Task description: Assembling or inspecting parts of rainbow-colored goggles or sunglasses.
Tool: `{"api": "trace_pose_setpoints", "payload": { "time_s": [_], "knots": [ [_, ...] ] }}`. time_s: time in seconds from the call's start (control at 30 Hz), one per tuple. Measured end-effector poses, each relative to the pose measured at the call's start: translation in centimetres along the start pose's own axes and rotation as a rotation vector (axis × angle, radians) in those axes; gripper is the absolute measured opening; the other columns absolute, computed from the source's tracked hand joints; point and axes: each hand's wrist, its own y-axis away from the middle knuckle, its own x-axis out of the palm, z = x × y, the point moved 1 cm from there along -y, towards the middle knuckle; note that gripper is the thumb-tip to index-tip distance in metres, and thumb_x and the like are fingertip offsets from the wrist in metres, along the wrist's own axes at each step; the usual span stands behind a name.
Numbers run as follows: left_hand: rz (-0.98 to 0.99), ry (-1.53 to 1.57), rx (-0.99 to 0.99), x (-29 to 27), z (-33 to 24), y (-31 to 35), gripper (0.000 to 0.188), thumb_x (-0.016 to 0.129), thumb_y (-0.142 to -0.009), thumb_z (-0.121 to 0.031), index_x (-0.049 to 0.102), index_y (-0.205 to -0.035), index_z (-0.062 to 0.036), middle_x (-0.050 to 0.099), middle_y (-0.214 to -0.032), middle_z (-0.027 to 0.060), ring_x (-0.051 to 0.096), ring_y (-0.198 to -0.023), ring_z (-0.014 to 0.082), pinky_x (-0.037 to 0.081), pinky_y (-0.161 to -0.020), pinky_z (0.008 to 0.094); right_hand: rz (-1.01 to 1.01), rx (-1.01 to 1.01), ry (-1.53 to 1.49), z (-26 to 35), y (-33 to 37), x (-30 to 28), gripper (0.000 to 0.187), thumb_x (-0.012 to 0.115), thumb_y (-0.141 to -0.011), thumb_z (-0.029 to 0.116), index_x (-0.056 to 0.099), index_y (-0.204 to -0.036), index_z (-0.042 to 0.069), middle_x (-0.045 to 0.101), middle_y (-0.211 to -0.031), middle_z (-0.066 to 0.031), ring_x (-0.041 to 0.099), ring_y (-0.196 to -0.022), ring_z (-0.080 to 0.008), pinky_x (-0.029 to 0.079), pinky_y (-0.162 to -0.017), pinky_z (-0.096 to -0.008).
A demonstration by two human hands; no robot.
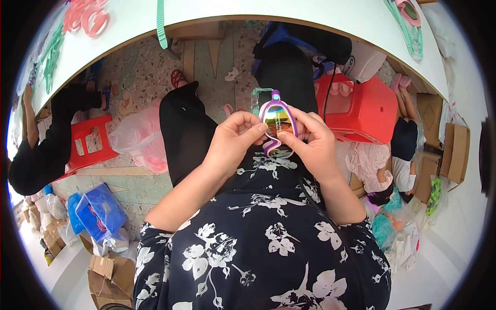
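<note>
Goggles point(279, 124): between both hands, short of the bench point(227, 7), lens point(278, 117) up, seemingly for clear viewing.
Left hand point(232, 137): pinching their left side.
Right hand point(318, 138): gripping the opposite side, likely for steadiness.

Bright, soft light reaches my left hand point(230, 142) and right hand point(314, 139), both fairly sharp. The white surface point(351, 14) across the top looks nearly washed out; the floor point(144, 57) beneath is shaded. Yellow-orange glare shines off the goggles point(277, 123). Straight edges curve toward the frame's black, blue-fringed rim.
</note>
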Motion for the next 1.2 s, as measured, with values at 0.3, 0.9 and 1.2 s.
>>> {"api": "trace_pose_setpoints", "payload": {
  "time_s": [0.3,0.9,1.2],
  "knots": [
    [-0.113,0.013,0.034,1.1,0.6,1.2,0.011,0.069,-0.094,-0.006,0.061,-0.095,0.0013,0.067,-0.082,0.0044,0.065,-0.074,0.0088,0.055,-0.069,0.0215,-0.017,0.007,0.250,1.2,0.8,0.9,0.053,0.079,-0.081,0.002,0.064,-0.131,0.002,0.047,-0.084,0.0025,0.047,-0.071,-0.0043,0.042,-0.064,-0.0201],
    [0.148,-1.444,1.269,-1.5,-8.8,3.1,0.057,0.085,-0.071,-0.031,0.062,-0.117,-0.0049,0.064,-0.088,0.0117,0.065,-0.074,0.0278,0.054,-0.068,0.0362,0.792,-0.017,0.154,3.2,-7.2,2.3,0.043,0.082,-0.077,0.027,0.073,-0.113,0.005,0.060,-0.085,-0.0055,0.059,-0.080,-0.0162,0.047,-0.073,-0.0292],
    [-0.023,-1.320,0.859,-3.4,-3.8,1.0,0.043,0.076,-0.076,-0.029,0.067,-0.107,-0.0014,0.064,-0.081,0.0117,0.067,-0.068,0.0286,0.054,-0.061,0.0370,0.123,-0.652,0.515,1.9,-0.8,0.8,0.039,0.085,-0.072,0.022,0.071,-0.103,0.003,0.062,-0.089,-0.0097,0.062,-0.079,-0.0262,0.051,-0.068,-0.0338]
  ]
}}
